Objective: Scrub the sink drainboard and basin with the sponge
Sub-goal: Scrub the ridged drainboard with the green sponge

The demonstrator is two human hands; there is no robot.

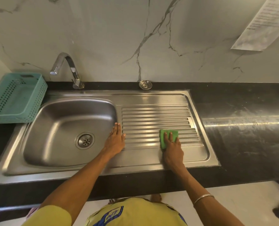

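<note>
On the ribbed drainboard (155, 121): one green sponge (168, 136), pressed flat under straight fingers of right hand (172, 147). Left hand (116, 139) open too, fingers flat on the steel ridge beside the one basin (67, 131). Likely trouble: sponge snagging on ribs and slipping free under loose pressure; basin seemingly not yet scrubbed. Counted: one faucet (67, 69), one loose strainer (145, 84), one teal basket (16, 98), one drain (85, 141).

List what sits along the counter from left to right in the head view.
Teal basket → faucet → basin → left hand, flat at the drainboard's edge → loose strainer by the wall → right hand pressing the green sponge on the drainboard → bare black countertop.
</note>
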